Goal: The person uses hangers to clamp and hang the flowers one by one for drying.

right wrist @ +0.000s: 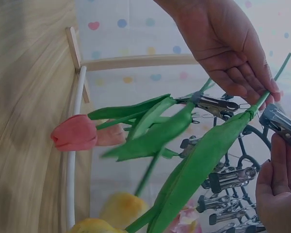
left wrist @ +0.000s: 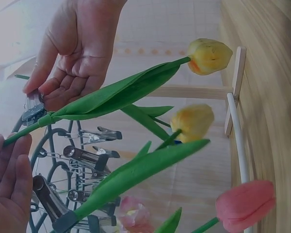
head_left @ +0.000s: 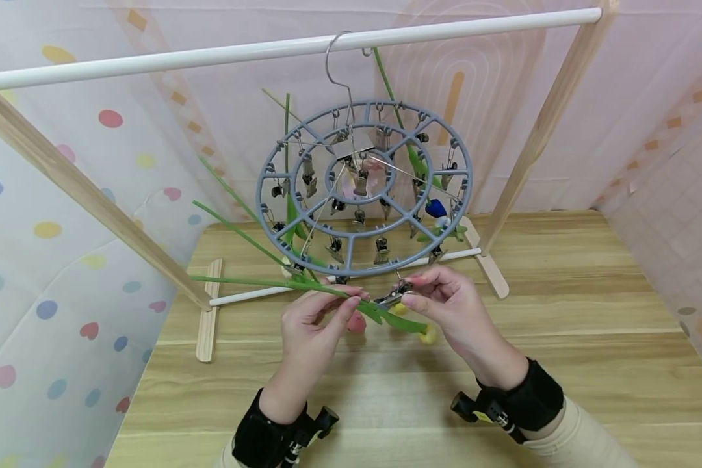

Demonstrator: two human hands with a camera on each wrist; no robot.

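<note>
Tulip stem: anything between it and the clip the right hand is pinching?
Nothing visible. The left hand holds the tulip stem right beside the metal clip pinched by the right hand. Other clipped tulips hang behind on the round hanger, not between them.

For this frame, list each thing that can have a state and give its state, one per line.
Left hand: pinches the green stem.
Right hand: pinches a metal clip.
Metal clip: at the stem; open or closed unclear.
Yellow tulip: stem held nearly level, unclipped.
Round clip hanger: hanging by its hook from the white rail.
</note>
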